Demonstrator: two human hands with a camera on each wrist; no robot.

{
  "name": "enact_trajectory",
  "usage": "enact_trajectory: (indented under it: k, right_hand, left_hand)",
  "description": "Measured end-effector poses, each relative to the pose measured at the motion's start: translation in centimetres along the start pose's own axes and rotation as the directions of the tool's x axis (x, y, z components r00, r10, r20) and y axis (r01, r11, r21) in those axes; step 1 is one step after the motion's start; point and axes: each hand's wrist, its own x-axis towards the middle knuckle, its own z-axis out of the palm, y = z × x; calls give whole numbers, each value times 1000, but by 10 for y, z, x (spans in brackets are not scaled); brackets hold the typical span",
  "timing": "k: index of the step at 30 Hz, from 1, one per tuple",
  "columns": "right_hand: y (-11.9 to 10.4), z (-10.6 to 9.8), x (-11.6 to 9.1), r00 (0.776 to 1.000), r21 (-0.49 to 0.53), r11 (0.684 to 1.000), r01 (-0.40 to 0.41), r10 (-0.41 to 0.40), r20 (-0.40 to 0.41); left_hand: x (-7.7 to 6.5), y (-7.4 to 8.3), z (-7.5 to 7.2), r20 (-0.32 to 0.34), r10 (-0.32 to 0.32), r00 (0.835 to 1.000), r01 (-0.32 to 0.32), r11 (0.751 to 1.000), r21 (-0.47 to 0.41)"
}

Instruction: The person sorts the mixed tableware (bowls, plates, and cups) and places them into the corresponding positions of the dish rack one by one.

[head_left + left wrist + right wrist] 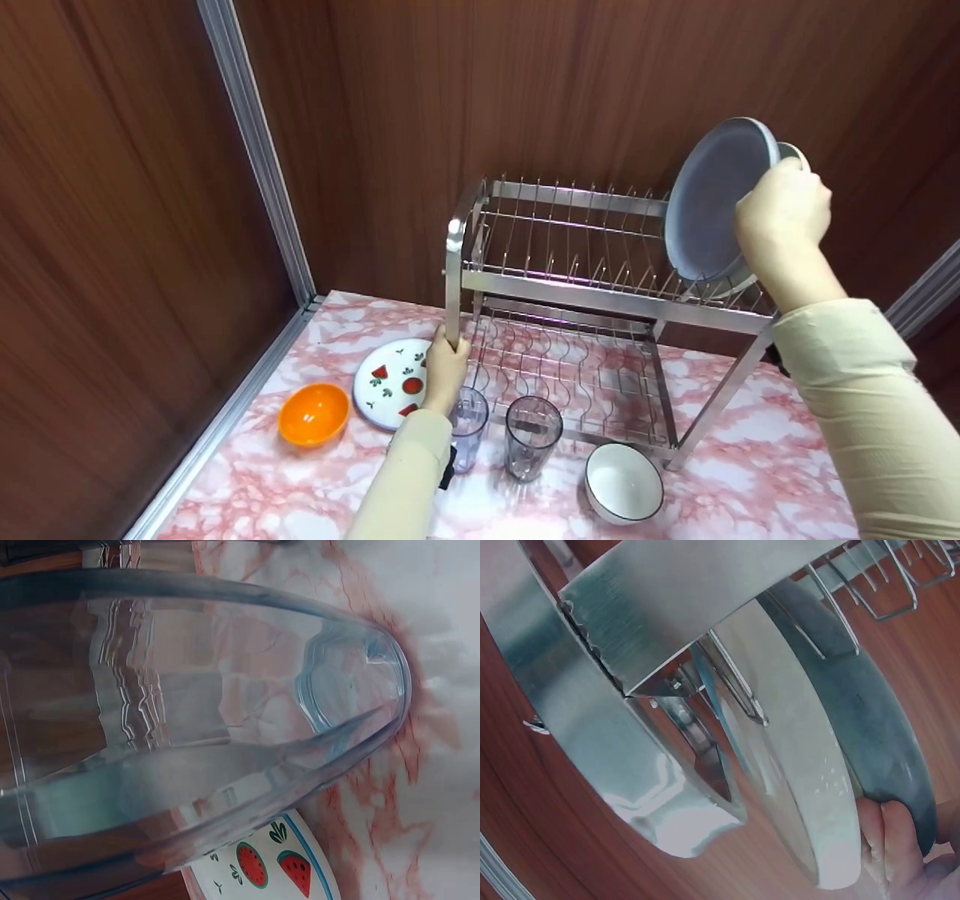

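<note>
My right hand (pixel 784 206) grips the edge of a grey-blue plate (pixel 716 195) that stands upright in the top tier of a metal dish rack (pixel 555 289). In the right wrist view the fingers (pixel 900 840) curl over the rim of the grey-blue plate (pixel 870 712), and a pale plate (pixel 802 727) stands beside it among the rack's wires. My left hand (pixel 448 364) wraps round the rack's left front post. Close by that hand are a white plate with watermelon prints (pixel 382 382) and a clear glass (pixel 466 427), which fills much of the left wrist view.
On the pink marbled table (pixel 277 495) stand an orange bowl (pixel 313 416) at the left, a dark-tinted glass (pixel 531 442) before the rack and a white bowl (pixel 622 484) with a dark rim. Brown wood-grain panels (pixel 390 112) rise behind and to the left.
</note>
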Motion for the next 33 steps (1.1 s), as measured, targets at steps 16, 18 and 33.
enact_trajectory:
  k: [16, 18, 33]
  right_hand:
    - [8, 12, -10, 999, 0, 999, 33, -33, -41]
    - [8, 11, -10, 999, 9, 999, 36, -35, -40]
    - [11, 19, -16, 996, 47, 996, 75, -72, -57]
  left_hand:
    - [-4, 1, 3, 2, 6, 1000, -6, 1000, -8]
    - [-3, 1, 3, 3, 5, 1000, -5, 1000, -8]
    - [0, 1, -1, 9, -5, 1000, 5, 1000, -20]
